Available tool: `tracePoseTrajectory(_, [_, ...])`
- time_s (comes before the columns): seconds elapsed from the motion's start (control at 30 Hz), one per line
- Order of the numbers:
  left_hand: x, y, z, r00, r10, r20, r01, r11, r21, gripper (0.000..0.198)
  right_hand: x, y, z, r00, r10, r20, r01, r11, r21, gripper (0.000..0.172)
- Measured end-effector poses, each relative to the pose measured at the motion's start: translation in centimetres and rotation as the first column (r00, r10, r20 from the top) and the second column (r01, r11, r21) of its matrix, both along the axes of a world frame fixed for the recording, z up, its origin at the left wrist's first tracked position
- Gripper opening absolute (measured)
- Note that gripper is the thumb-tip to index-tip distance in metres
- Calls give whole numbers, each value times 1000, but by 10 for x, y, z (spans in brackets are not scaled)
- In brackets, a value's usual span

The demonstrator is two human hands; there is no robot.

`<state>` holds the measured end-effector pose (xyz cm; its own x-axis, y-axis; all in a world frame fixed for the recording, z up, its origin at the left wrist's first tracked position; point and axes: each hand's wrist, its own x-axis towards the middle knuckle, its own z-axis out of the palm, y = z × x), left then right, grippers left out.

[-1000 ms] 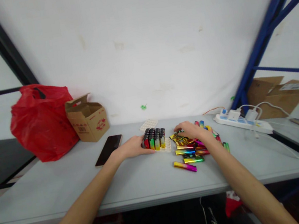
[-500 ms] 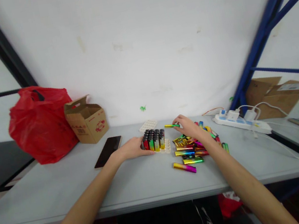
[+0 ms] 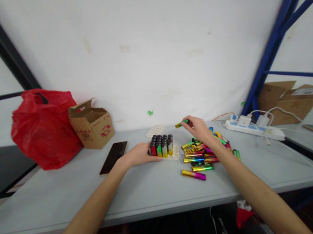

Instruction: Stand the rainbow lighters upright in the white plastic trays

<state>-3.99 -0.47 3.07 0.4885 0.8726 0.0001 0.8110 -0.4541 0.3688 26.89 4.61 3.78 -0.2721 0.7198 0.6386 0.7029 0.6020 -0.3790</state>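
My left hand is wrapped round the left end of a pale plastic tray, thumb in front and the fingers partly hidden behind. Upright lighters with black tops and coloured bodies stand in rows over most of this tray; its right end shows bare holes. Above the table, to the right of the tray, my right hand pinches a yellow-green lighter held almost level. Below that hand lies a loose heap of shiny coloured lighters, partly covered by my forearm. One yellow-and-purple lighter lies nearer the front edge.
A second pale tray lies by the wall. To the left are a dark phone, an open cardboard box and a red plastic bag. On the right sits a white power strip with cables, near a blue frame post.
My right hand has lifted slightly and shifted a little right, and the lighter in it has turned to a different angle. The left hand stays at the tray.
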Motion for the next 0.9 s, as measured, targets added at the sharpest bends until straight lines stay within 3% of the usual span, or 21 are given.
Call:
tracePoseTrajectory(0.3, [0,1,1,1000,-16,6,16,1000,-6,77,-5,-5,7,998,-42,-53,46,996,72,39])
tracePoseTrajectory(0.47, [1,-1,2,1000,3,11,-2,1000,-16,74,-11,-8,5,996,-35,-82,35,999,1,38])
tracePoseTrajectory(0.73, [1,-1,2,1000,-15,15,15,1000,-11,70,-17,-17,8,976,135,-172,-156,981,-114,29])
tracePoseTrajectory(0.9, [1,-1,2,999,-2,37,3,1000,-26,69,-19,-21,12,990,100,-96,-109,989,-101,30])
